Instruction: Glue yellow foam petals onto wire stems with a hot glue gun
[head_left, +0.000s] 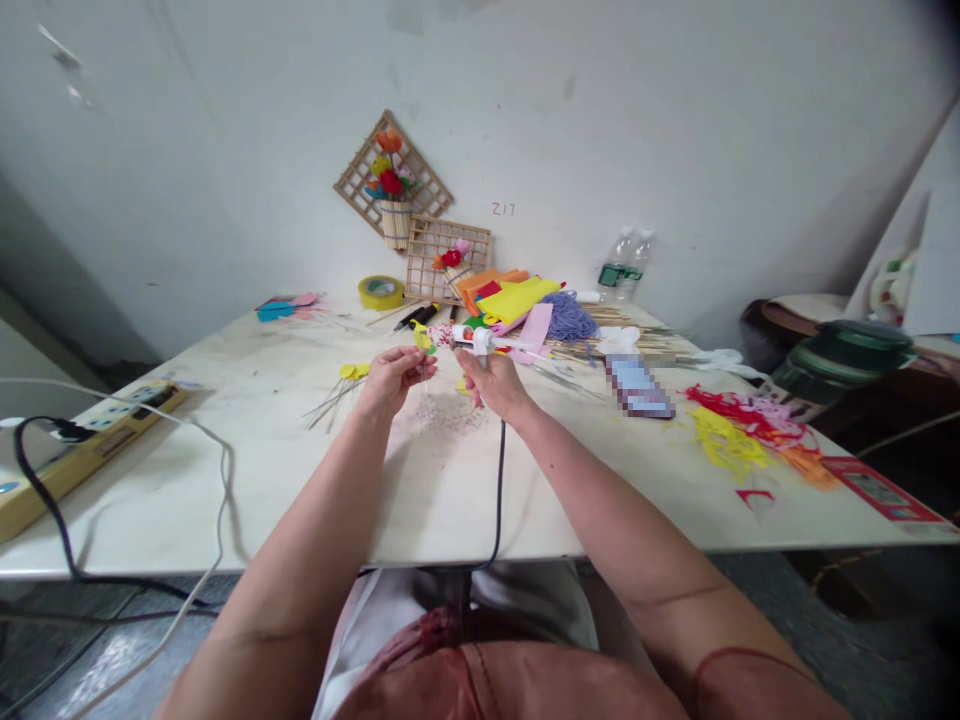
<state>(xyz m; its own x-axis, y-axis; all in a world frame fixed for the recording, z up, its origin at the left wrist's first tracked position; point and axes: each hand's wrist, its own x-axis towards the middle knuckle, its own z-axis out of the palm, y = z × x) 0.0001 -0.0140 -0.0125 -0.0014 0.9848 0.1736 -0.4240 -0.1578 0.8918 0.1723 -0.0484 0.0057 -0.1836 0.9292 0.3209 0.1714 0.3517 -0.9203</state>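
Observation:
My right hand (491, 385) is wrapped round a white glue gun (480, 341) with a black cord running down to the table's front edge. A clear glue stick (521, 347) pokes out of its back. Pinched in my left hand (399, 378) is a yellow paper flower (422, 336) with a bit of green on it. The gun's nozzle end points left at the flower; whether they touch I cannot tell. Left of my left hand lie yellow flower pieces (355, 371) on thin wire stems. Small reddish scraps (450, 415) are scattered under my hands.
Folded coloured paper (517, 300) and purple yarn (570, 317) are heaped behind my hands. Yellow tape (380, 292) stands left of them. A phone (640, 386) and shredded paper strips (731, 440) lie right. A power strip (97, 445) with cables is at the left.

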